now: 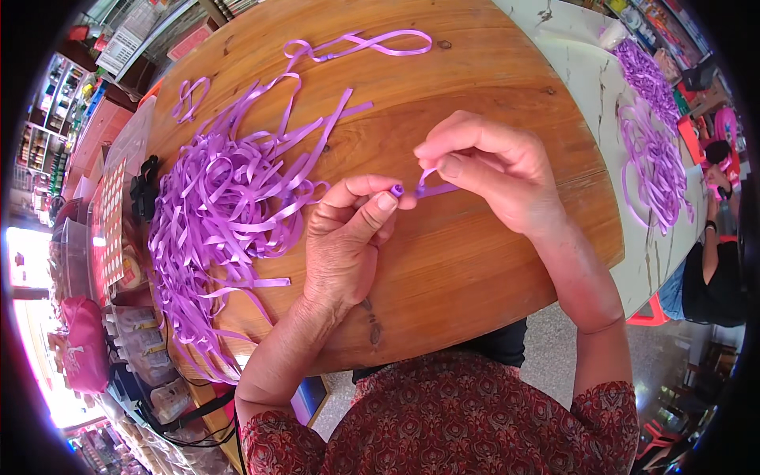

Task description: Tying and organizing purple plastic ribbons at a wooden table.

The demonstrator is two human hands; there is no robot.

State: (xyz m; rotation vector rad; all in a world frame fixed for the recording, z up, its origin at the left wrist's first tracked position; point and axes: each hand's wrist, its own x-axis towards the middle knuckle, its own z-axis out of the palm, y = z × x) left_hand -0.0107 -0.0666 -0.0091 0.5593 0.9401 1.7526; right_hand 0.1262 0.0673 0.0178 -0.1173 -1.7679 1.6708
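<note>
My left hand (344, 241) is closed in a pinch, with a small dark purple rolled piece (397, 190) between thumb and forefinger. Just to its right, the thumb and forefinger of my right hand (503, 170) grip a narrow purple ribbon (428, 176). A darker spot shows on the ribbon near my left fingertips; I cannot tell whether it is a knot or a bead. Part of the ribbon runs behind my right fingers. A big tangled heap of purple ribbons (229, 194) lies left of my left hand, its loose ends reaching toward it.
Both hands are above a wooden tabletop (475, 269). A looped ribbon (396, 43) lies at its far side. Two more purple bundles, one being loose ribbon (653, 170), rest on a pale marbled table (566, 36) at right. Another person (716, 277) sits beyond it. Boxes and containers crowd the left edge.
</note>
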